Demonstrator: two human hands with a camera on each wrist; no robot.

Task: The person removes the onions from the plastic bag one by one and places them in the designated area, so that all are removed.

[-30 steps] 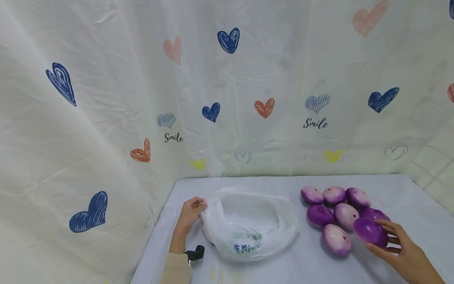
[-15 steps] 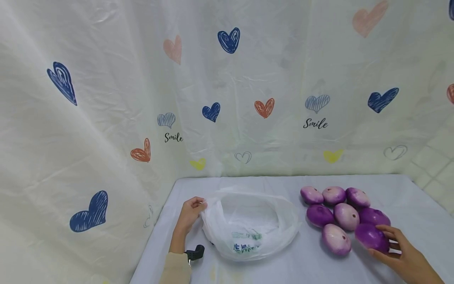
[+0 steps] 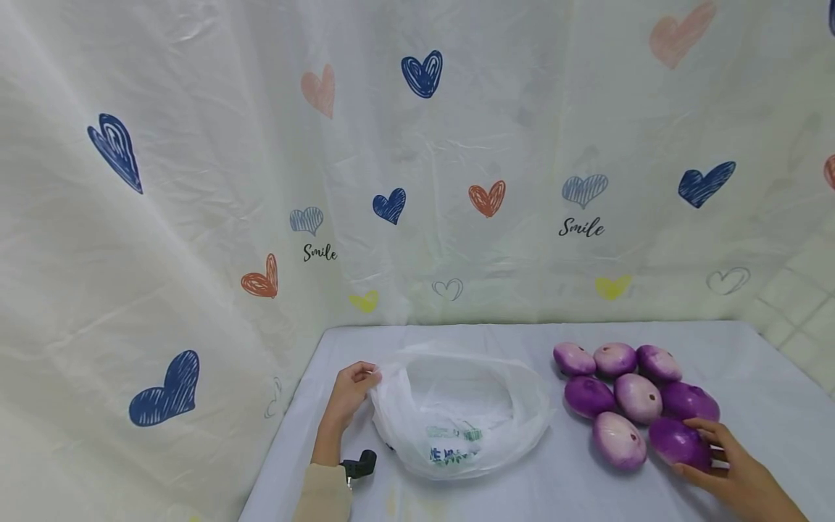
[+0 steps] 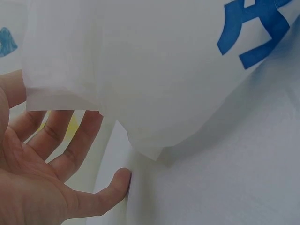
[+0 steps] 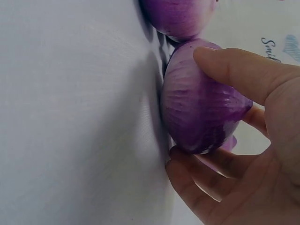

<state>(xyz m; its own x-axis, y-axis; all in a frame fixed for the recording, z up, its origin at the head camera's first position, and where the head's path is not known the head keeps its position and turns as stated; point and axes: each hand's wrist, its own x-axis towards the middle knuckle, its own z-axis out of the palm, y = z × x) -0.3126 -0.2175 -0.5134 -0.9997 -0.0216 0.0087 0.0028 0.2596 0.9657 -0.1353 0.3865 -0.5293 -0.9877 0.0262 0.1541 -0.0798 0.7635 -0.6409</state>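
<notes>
In the head view my left hand pinches the left rim of a white plastic bag with green and blue print, its mouth spread wide toward me. The left wrist view shows the bag's edge hanging in front of some fingers. On the right, my right hand grips a purple onion, thumb on one side and fingers on the other. Seen from the right wrist, this onion is right at the tabletop, its pale ribbed skin turned to the camera.
Several more purple-and-white onions lie grouped beyond and left of the held one. A white cloth covers the table. A black device sits at my left wrist. Behind the table hangs a sheet printed with hearts.
My right hand has lowered the onion slightly toward the table, beside the front pale onion. The left hand and the bag stay in place.
</notes>
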